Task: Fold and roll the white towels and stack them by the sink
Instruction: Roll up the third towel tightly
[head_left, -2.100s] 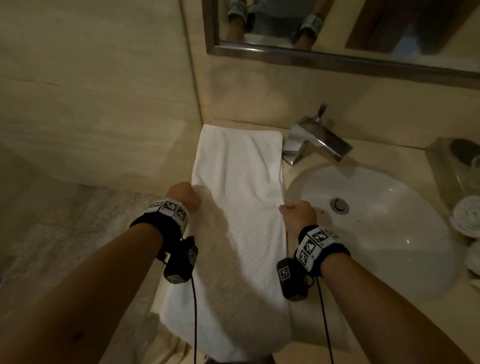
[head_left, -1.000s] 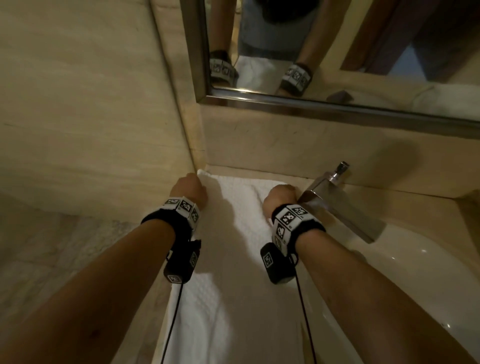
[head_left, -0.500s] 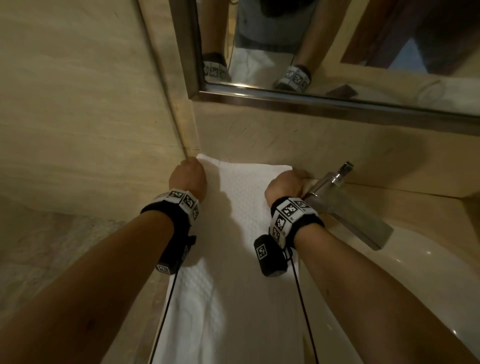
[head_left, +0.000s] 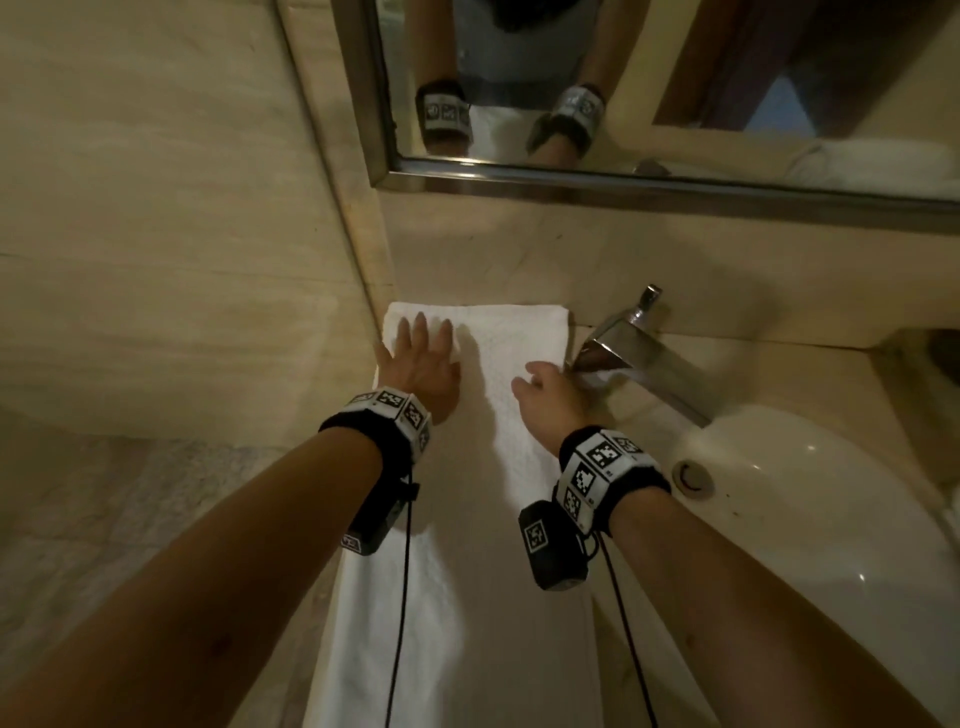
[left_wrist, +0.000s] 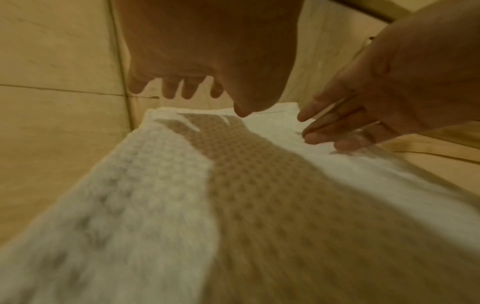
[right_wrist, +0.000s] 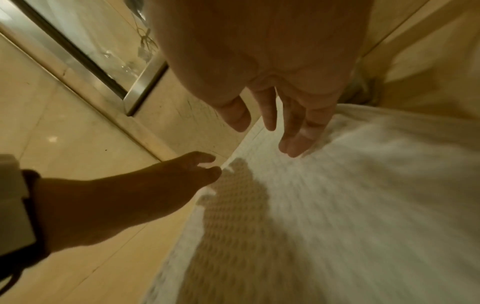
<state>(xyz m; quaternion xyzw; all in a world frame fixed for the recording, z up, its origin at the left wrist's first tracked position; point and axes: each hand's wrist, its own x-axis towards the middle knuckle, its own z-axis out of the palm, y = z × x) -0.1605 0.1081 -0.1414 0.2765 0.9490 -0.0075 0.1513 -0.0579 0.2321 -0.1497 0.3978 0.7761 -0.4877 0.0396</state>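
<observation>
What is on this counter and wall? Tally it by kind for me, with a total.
White towel: 1
Hands: 2, the left hand and the right hand
Faucet: 1
Sink: 1
Mirror: 1
Total: 6

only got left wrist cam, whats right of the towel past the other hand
Observer: A chrome faucet stands just right of the towel, beside the right hand.
Operator: wheres the sink
Observer: Its basin lies right of the towel, nearer the person than the faucet.
Operator: towel rolled yet
Observer: No. Head view shows one long flat strip running from the back wall toward the person, with the left hand open over its far end.
</observation>
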